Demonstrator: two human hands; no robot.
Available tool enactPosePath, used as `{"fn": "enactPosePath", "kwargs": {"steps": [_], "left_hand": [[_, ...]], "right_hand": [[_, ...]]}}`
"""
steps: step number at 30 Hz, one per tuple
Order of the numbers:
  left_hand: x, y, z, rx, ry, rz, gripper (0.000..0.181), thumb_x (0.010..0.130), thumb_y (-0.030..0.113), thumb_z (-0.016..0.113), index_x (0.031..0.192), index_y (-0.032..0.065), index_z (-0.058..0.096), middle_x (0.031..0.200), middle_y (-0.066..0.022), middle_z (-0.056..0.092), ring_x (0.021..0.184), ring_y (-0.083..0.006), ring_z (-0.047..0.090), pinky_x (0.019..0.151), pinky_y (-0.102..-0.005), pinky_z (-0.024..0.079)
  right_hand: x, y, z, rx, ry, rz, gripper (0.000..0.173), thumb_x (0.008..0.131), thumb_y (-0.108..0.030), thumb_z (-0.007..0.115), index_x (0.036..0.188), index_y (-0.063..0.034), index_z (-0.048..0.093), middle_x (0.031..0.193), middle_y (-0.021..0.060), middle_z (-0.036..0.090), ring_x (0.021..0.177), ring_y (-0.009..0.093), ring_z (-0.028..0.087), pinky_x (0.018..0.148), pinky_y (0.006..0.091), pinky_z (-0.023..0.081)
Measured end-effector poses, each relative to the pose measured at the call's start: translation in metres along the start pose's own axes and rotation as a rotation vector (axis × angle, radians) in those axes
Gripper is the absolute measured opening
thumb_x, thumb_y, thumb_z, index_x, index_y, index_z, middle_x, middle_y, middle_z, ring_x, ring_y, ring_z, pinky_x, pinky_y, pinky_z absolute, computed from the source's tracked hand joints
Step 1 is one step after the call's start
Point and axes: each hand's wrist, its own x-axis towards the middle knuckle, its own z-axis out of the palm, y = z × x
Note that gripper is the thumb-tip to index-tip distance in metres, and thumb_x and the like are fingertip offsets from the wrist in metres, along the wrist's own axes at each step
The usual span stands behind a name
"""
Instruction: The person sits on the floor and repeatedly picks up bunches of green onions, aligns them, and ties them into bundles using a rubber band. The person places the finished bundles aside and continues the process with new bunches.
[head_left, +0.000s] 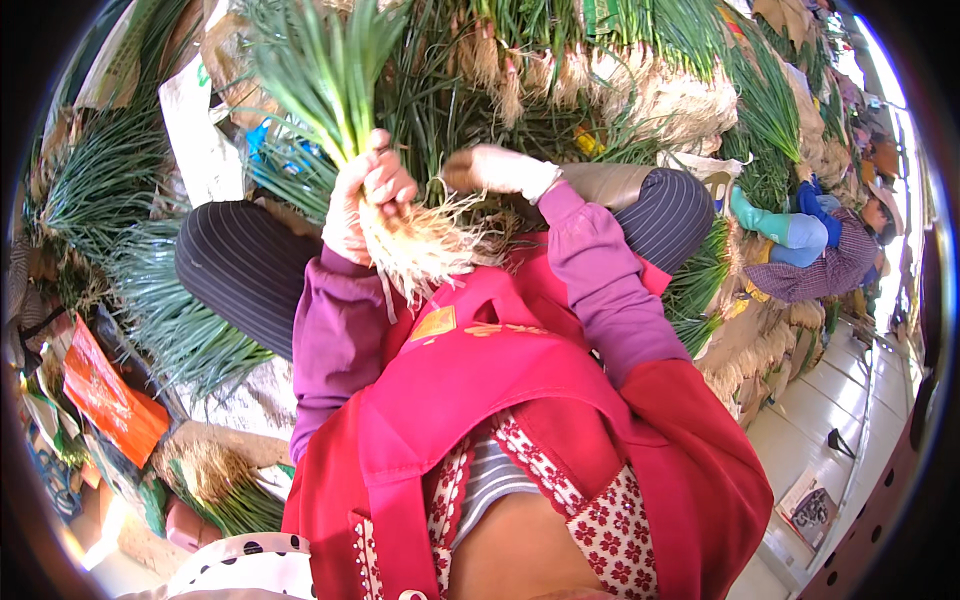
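Observation:
My left hand (371, 195) grips a bunch of green onions (330, 82) around its lower stems. Their long leaves point up and away from me. The pale stringy roots (420, 240) hang over my lap on the pink-red apron (465, 360). To the right of the bunch, a short distance off, is my right hand (495, 171), motion-blurred, with a white band (546, 184) at the wrist. Whether its fingers hold anything cannot be made out. Loose green onions (427, 97) lie on the ground just beyond both hands.
Green onion bundles with roots toward me (562, 71) line the far side. More leaves (187, 307) spread beside my left knee (240, 255). An orange-red bag (112, 397) lies at left. Another person (817, 247) in teal boots sits at right, near the pale tiled floor (810, 397).

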Motion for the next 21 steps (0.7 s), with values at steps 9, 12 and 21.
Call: {"fn": "enactPosePath", "kwargs": {"steps": [9,12,21], "left_hand": [[0.028,-0.021,-0.054,0.171,0.322,-0.143,0.024,0.083,0.015,0.064,0.104,0.0084,0.054,0.070,-0.0008,0.055,0.060,-0.0161,0.054,0.060,-0.0338,0.050],[0.030,-0.023,-0.064,0.230,0.335,-0.166,0.034,0.082,0.020,0.066,0.111,0.0096,0.050,0.070,0.0014,0.050,0.062,-0.0149,0.051,0.064,-0.0327,0.048],[0.038,-0.020,-0.072,0.222,0.329,-0.202,0.021,0.084,0.022,0.066,0.099,0.0108,0.056,0.083,-0.0014,0.061,0.065,-0.0160,0.055,0.058,-0.0294,0.048]], "right_hand": [[0.088,0.043,-0.134,-0.063,0.781,0.632,0.037,0.089,-0.040,0.050,0.100,-0.0072,0.063,0.100,0.0134,0.065,0.090,0.030,0.063,0.078,0.0408,0.048],[0.120,0.088,-0.144,0.037,0.646,0.612,0.042,0.087,-0.043,0.053,0.104,-0.0056,0.061,0.096,0.0131,0.064,0.088,0.026,0.061,0.078,0.0391,0.047],[0.021,0.037,-0.097,-0.265,1.103,0.359,0.023,0.088,-0.029,0.053,0.090,-0.0072,0.061,0.075,0.0136,0.064,0.073,0.031,0.063,0.066,0.0413,0.049]]}}
